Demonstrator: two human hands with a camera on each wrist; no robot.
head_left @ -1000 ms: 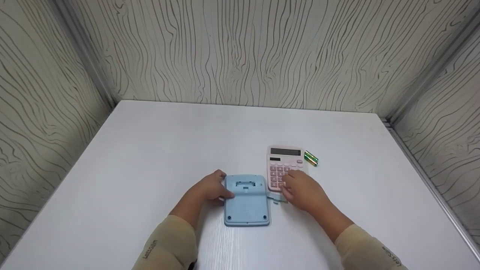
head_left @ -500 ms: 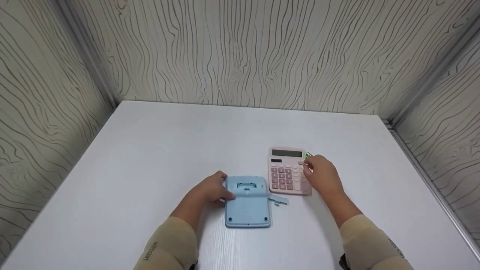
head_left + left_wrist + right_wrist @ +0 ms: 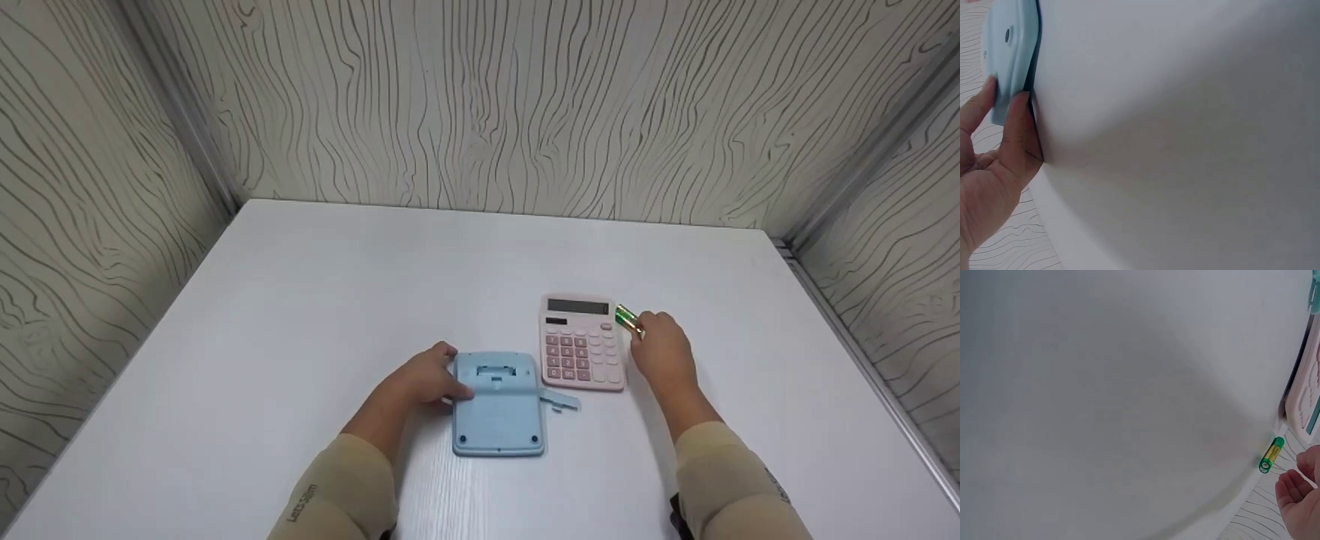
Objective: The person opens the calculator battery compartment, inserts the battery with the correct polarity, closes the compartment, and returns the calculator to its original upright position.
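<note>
In the head view a light blue calculator (image 3: 499,412) lies face down, its battery compartment (image 3: 496,370) uncovered. My left hand (image 3: 426,379) grips its left edge, thumb on the back. The left wrist view shows the thumb and fingers either side of the blue calculator (image 3: 1013,45). My right hand (image 3: 666,351) is at the near end of the small green-and-gold batteries (image 3: 626,316), its fingers partly overlapping them in the head view. In the right wrist view the right hand (image 3: 1300,495) has loosely bent fingers, with a gap to the battery (image 3: 1271,454).
A pink calculator (image 3: 582,342) lies face up between the blue one and the batteries. The light blue battery cover (image 3: 560,400) rests just below it, beside the blue calculator. All lie on a white table (image 3: 337,285) with patterned walls (image 3: 480,105) around it.
My right hand has moved from the battery cover and pink calculator's keys, rightward and away from me, to the batteries. The left hand keeps its grip on the blue calculator.
</note>
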